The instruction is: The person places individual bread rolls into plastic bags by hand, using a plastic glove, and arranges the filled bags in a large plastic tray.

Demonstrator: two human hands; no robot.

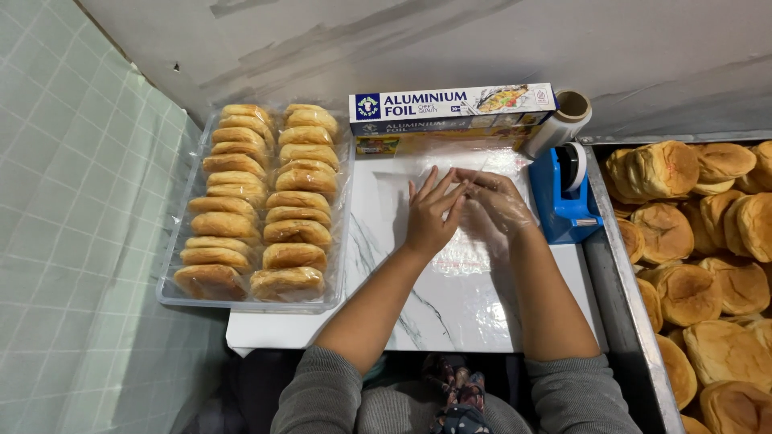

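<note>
We see both hands laid flat on a sheet of clear cling film [466,241] spread over the white marbled desk [450,309]. The left hand [430,215] has its fingers [428,186] open and fanned, pointing toward twelve o'clock and pressing down on the film without gripping it. The right hand [497,201] seems to lie under or inside a fold of the film, its fingers angled toward ten o'clock so the tips meet the left hand's; we judge them open too, though the plastic blurs them. The film's long axis runs from six to twelve o'clock, up to the aluminium foil box [452,108] at the far edge, so the loose sheet lies mostly beneath and toward six o'clock of the fingertips. Both hands are equally close to it. At nine o'clock of the hands sits a clear tray of wrapped buns [257,205]; at three o'clock stands a blue tape dispenser [567,197], with a film roll [559,122] leaning above it and a metal tray of bare buns [704,241] beyond.
</note>
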